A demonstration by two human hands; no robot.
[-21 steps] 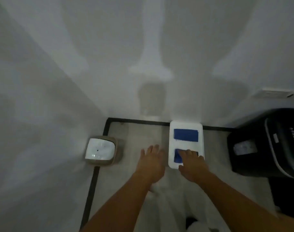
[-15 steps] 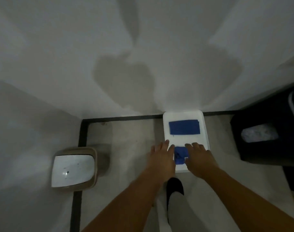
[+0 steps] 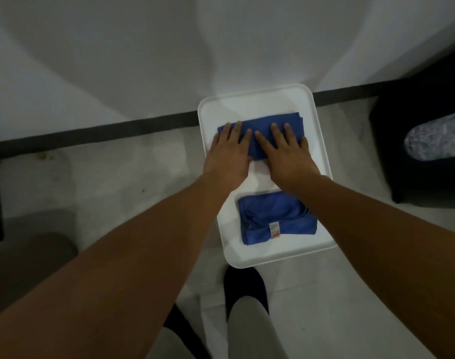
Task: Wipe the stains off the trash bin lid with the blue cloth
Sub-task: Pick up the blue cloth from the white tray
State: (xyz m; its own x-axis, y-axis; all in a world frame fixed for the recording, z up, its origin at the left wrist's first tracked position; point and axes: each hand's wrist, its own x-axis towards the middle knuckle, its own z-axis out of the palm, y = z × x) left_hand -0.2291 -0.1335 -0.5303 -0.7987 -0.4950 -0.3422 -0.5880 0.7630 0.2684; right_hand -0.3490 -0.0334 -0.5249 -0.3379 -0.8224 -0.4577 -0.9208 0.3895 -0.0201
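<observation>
The folded blue cloth we need lies at the far end of a white rectangular plastic tray on the pale floor, close against the dark skirting strip at the foot of the white wall. Both our hands are flat on it. The left hand covers its left part and the right hand its right part, fingers spread and laid out straight, palms down. Neither hand has closed on the fabric; they press on it and grip nothing.

Nearer to us in the same tray lies a second folded blue cloth with a small white and red label at its near edge, untouched and apart from the first. Our forearms cross above the tray's near half, and below it a dark shoe and a light trouser leg show.

To the right stands a black box-shaped container with something pale and crumpled inside. At the lower left edge a brownish rounded shape is cut off by the frame; we cannot tell whether it is the trash bin, and its lid is not visible.

We judge the task barely begun: the cloth is not yet lifted, and carrying it to the lid and all the wiping remain.
</observation>
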